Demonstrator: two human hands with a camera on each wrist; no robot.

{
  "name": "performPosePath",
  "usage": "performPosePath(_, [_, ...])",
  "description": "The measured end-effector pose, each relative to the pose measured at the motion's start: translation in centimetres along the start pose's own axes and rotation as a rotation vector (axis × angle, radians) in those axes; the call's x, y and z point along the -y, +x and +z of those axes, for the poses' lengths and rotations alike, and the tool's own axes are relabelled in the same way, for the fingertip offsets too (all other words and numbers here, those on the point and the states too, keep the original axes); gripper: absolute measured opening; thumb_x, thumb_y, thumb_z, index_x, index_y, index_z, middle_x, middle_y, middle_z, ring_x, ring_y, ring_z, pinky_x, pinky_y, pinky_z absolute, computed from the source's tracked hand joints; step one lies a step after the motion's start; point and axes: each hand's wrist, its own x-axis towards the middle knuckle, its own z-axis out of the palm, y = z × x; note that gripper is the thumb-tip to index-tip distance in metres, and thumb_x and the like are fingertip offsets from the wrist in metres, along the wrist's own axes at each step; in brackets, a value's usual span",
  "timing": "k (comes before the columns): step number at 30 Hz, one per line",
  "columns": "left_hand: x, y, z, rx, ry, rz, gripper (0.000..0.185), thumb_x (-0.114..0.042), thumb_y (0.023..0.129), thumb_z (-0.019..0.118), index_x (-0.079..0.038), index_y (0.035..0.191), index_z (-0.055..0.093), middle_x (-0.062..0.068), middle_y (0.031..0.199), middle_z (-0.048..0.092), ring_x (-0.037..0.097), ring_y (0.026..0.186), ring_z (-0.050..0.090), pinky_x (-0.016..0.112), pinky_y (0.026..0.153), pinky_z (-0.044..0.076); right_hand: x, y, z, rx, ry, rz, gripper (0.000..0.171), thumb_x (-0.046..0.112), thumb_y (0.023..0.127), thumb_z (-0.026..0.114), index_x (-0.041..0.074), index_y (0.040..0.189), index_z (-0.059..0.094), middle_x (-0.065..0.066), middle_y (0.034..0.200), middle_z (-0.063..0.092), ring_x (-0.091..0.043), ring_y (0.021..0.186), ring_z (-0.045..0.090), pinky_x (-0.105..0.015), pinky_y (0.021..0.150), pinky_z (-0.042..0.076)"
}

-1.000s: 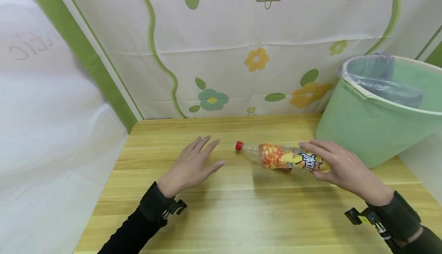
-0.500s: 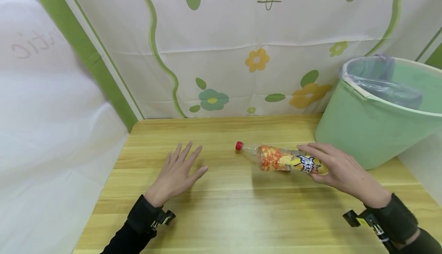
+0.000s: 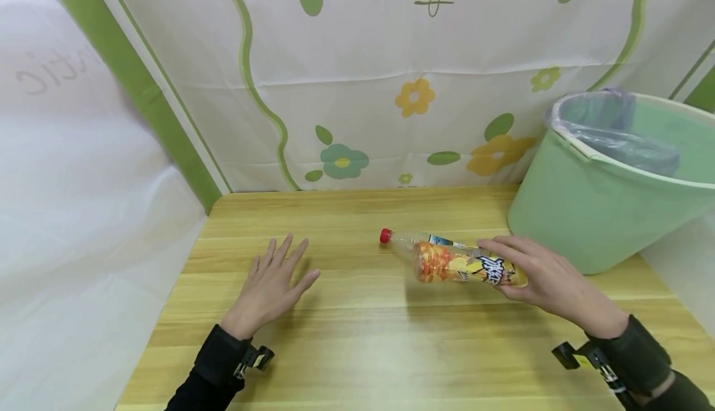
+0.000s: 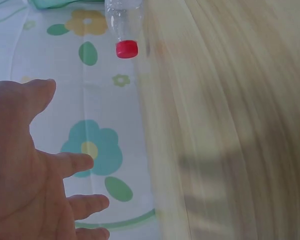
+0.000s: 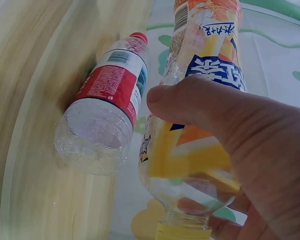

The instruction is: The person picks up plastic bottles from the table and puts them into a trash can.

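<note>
Beside the green bin (image 3: 592, 212), on the wooden worktop (image 3: 363, 336), the right hand (image 3: 544, 271) grips an orange-labelled plastic bottle (image 3: 463, 267) near its base, thumb over the label and fingers (image 3: 503, 246) curled round the far side. The bottle is held roughly level, raised a little off the worktop, its neck pointing away from the bin. In the right wrist view a second bottle with a red label (image 5: 107, 107) and a red cap lies on the worktop just beside the held one; from the head view only its cap (image 3: 385, 235) and a strip of its clear body show behind the orange one. Well apart from the bin, the left hand (image 3: 274, 287) lies flat over the worktop, fingers straight and spread, holding nothing. The bin is lined with a thin plastic bag (image 3: 620, 128).
</note>
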Motion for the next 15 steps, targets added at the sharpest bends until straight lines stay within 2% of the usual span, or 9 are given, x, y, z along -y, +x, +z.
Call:
performPosePath(6, [0.2, 0.1, 0.0, -0.003, -0.001, -0.003, 0.079, -0.065, 0.103, 0.040, -0.014, 0.162, 0.030, 0.021, 0.165, 0.018, 0.048, 0.149, 0.006, 0.073, 0.112, 0.006, -0.4, 0.0, -0.3, -0.003, -0.015, -0.011, 0.086, 0.009, 0.066, 0.089, 0.008, 0.145, 0.056, -0.012, 0.133, 0.059, -0.031, 0.107, 0.062, -0.043, 0.070, 0.055])
performPosePath(7, [0.2, 0.1, 0.0, -0.003, -0.002, -0.003, 0.079, -0.065, 0.103, 0.040, -0.014, 0.162, 0.030, 0.021, 0.165, 0.018, 0.048, 0.149, 0.006, 0.073, 0.112, 0.006, -0.5, 0.1, -0.5, -0.009, -0.019, -0.015, 0.084, 0.013, 0.069, 0.089, 0.008, 0.145, 0.056, -0.013, 0.132, 0.060, -0.031, 0.107, 0.063, -0.045, 0.072, 0.056])
performPosePath(9, [0.2, 0.1, 0.0, -0.004, -0.002, -0.004, 0.079, -0.065, 0.103, 0.040, -0.014, 0.162, 0.030, 0.021, 0.165, 0.019, 0.048, 0.149, 0.007, 0.073, 0.112, 0.006, -0.6, 0.0, -1.0, -0.025, -0.026, -0.017, 0.075, 0.033, 0.081, 0.085, 0.009, 0.146, 0.056, -0.013, 0.132, 0.060, -0.032, 0.108, 0.062, -0.045, 0.072, 0.056])
performPosePath(12, [0.2, 0.0, 0.0, -0.008, -0.003, -0.004, 0.078, -0.065, 0.103, 0.041, -0.014, 0.162, 0.030, 0.022, 0.164, 0.019, 0.048, 0.149, 0.008, 0.073, 0.112, 0.006, -0.8, 0.1, -1.9, -0.066, -0.044, -0.022, 0.071, 0.061, 0.096, 0.057, 0.008, 0.145, 0.057, -0.016, 0.130, 0.061, -0.035, 0.106, 0.063, -0.048, 0.072, 0.056])
performPosePath(14, [0.2, 0.0, -0.1, -0.008, -0.002, -0.004, 0.078, -0.065, 0.103, 0.041, -0.014, 0.162, 0.031, 0.022, 0.164, 0.019, 0.049, 0.149, 0.008, 0.073, 0.112, 0.007, -0.9, 0.2, -2.7, -0.091, -0.061, -0.020, 0.077, 0.067, 0.098, 0.037, 0.008, 0.143, 0.058, -0.017, 0.129, 0.061, -0.036, 0.104, 0.063, -0.050, 0.071, 0.055])
performPosePath(15, [0.2, 0.0, -0.1, -0.008, -0.001, -0.004, 0.078, -0.065, 0.103, 0.041, -0.014, 0.162, 0.031, 0.022, 0.164, 0.019, 0.049, 0.149, 0.008, 0.073, 0.112, 0.007, -0.9, 0.3, -3.2, -0.102, -0.074, -0.020, 0.079, 0.068, 0.098, 0.036, 0.007, 0.143, 0.058, -0.018, 0.128, 0.061, -0.036, 0.104, 0.062, -0.050, 0.071, 0.054])
